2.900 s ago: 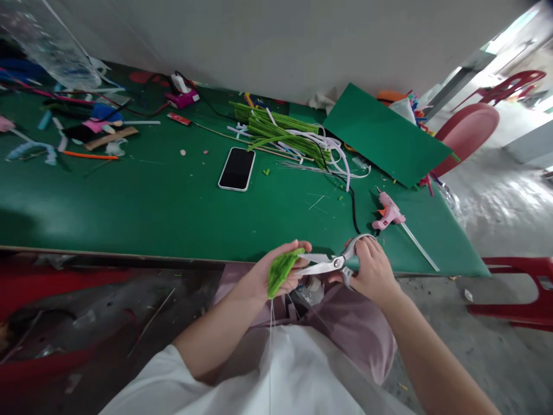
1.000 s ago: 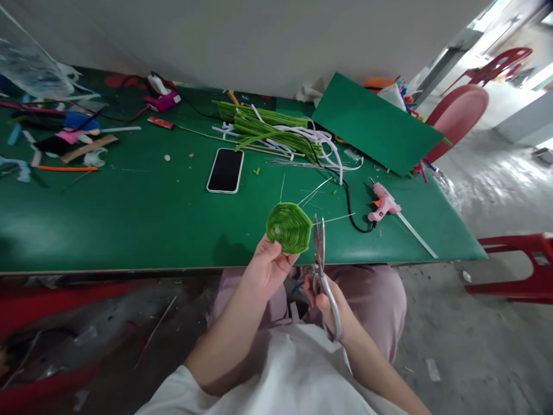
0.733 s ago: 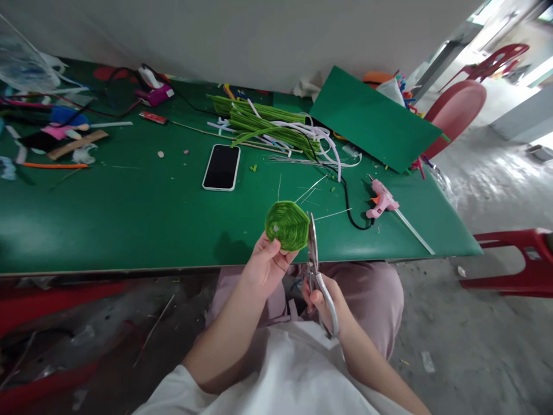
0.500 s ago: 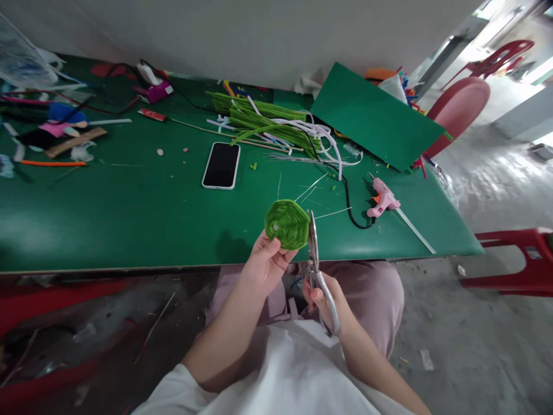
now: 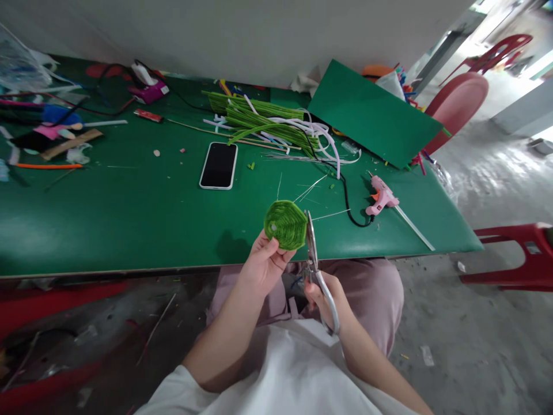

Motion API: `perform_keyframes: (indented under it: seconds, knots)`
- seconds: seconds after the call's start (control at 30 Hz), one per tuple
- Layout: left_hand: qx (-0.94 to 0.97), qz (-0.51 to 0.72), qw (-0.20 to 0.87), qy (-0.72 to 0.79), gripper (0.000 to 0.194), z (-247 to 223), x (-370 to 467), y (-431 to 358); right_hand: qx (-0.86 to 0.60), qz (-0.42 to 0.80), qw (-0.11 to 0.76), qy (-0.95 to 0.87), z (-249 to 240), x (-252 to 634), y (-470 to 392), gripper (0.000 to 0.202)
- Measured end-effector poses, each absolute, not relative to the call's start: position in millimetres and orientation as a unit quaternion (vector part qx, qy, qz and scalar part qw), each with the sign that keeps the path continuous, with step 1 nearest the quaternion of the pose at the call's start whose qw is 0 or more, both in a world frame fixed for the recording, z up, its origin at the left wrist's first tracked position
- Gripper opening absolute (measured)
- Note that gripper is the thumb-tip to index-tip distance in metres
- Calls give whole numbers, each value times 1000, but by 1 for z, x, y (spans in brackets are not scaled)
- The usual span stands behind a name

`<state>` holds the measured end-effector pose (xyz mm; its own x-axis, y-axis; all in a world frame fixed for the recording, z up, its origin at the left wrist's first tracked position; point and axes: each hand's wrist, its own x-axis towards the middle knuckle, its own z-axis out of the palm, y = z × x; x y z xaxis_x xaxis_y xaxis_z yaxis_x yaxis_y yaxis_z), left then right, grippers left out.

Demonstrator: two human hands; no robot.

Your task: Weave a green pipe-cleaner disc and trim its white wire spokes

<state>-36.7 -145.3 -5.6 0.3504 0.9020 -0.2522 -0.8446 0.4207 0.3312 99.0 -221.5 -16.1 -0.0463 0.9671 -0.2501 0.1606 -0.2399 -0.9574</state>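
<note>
Green coiled disc (image 5: pixel 287 229) is up in the left hand (image 5: pixel 262 266), above the near edge of the green table (image 5: pixel 129 230). Grip: thumb on the front face, fingers behind, pinching the lower edge; probably held this way so most of the rim sits free and the face shows. Thin wires (image 5: pixel 330 215) stick out from the upper and right rim, away from the holding fingers.

Right hand (image 5: pixel 327 291) is closed around the handles of the scissors (image 5: pixel 312 245), blades pointing up beside the disc's right rim, near a wire's base; likely angled so the tips reach the rim without crossing the left fingers. Blade contact: can't tell.

Phone (image 5: pixel 218 166) and pink glue gun (image 5: pixel 382 196) lie farther back on either side, green stem bundle (image 5: pixel 254 118) behind; spacing seems to give both hands room.
</note>
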Motion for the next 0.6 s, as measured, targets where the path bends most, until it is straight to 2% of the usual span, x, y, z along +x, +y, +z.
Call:
perform_keyframes:
  seconds: [0.27,0.47,0.6]
  knots:
    - [79,528,815,225,18,-9,-39,-145,-637,455,330,-527,-12,100,-220,47]
    - [76,524,814,238,17,-8,-42,-137,-638,458,332,-523,-17,102,-220,45]
    - [39,536,800,266,10,-11,-42,-129,-631,483,329,-509,-17,102,-219,45]
